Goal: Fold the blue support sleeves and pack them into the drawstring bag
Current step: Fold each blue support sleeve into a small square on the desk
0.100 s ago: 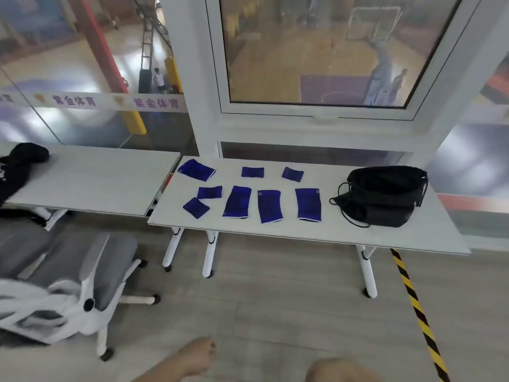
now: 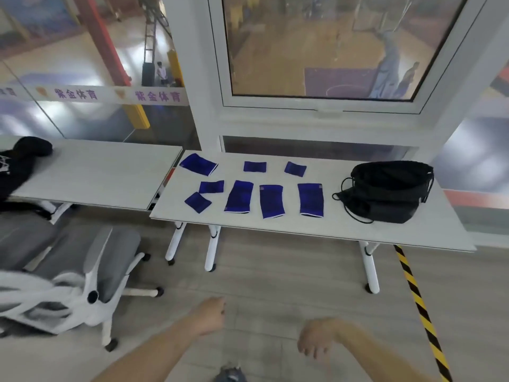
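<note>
Eight flat blue fabric support sleeves (image 2: pixel 271 201) are lying on the white tabletop (image 2: pixel 344 230), well ahead of both hands; the left hand (image 2: pixel 210 315) is loosely curled, the right hand (image 2: pixel 316 341) relaxed, both holding nothing and about equally far.

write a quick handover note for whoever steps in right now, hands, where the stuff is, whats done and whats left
Left hand: low over the floor, short of the table, holding nothing, fingers loosely curled.
Right hand: also low and empty, blurred, fingers hanging loose.
Blue support sleeves: eight lie flat and apart on the white table; four long ones, e.g., and four small ones, e.g..
Drawstring bag: black, on the table's right end, apart from the sleeves.
Done: nothing folded or packed.
Left: step up, fold each sleeve, put all eight in the bag.
</note>
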A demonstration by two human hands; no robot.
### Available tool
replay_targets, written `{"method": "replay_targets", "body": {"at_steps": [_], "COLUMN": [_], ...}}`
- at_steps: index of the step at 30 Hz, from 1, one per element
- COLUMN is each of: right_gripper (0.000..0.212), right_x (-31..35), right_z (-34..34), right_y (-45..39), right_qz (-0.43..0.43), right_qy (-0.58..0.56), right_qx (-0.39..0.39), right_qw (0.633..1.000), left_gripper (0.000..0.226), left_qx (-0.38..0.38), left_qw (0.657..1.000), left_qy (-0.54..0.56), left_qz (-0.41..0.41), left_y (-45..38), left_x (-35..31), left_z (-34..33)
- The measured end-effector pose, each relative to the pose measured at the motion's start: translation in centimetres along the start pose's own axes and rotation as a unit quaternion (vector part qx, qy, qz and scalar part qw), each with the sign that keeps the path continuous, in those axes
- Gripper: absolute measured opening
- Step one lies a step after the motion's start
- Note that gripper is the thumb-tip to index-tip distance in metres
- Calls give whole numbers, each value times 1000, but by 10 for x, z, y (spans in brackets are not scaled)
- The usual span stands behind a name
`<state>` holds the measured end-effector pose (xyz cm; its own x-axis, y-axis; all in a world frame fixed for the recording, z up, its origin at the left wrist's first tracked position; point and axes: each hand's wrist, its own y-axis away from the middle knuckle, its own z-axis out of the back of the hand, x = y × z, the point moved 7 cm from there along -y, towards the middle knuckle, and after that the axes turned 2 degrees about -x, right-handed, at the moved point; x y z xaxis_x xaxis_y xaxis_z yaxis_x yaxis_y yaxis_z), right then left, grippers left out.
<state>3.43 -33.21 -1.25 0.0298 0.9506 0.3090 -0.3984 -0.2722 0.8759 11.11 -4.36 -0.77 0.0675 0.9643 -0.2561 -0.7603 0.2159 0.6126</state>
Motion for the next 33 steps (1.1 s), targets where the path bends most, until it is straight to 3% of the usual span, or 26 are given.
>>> {"method": "replay_targets", "body": {"at_steps": [2,5,8,11,14,20,27,33], "right_gripper": [39,37,41,60,70,68,65,60], "right_x": [7,17,27,37,46,66,83,49], "right_z": [72,158,239,297,339,394,442,493], "right_y": [-9,-14,2,5,-1,-28,-72,-101], "right_qz": [10,-12,-37,-35,-54,-48,-46,-53], "right_qy": [26,79,100,137,150,146,151,120], "right_qx": [-52,-189,-345,-450,-483,-509,-489,-489], "right_qw": [998,979,933,882,861,847,858,862], "left_gripper": [23,41,47,54,58,59,59,61], "left_qx": [-76,-196,-325,-362,-355,-331,-300,-273], "left_qw": [996,975,934,916,918,930,943,951], "left_qy": [-46,-106,-134,-164,-171,-148,-134,-131], "left_qz": [1,-10,-60,-57,-46,-56,-54,-58], "left_y": [-18,-38,-63,-95,-128,-183,-235,-298], "left_x": [-24,-56,-83,-91,-85,-63,-49,-59], "left_z": [56,132,206,255,283,316,341,348]}}
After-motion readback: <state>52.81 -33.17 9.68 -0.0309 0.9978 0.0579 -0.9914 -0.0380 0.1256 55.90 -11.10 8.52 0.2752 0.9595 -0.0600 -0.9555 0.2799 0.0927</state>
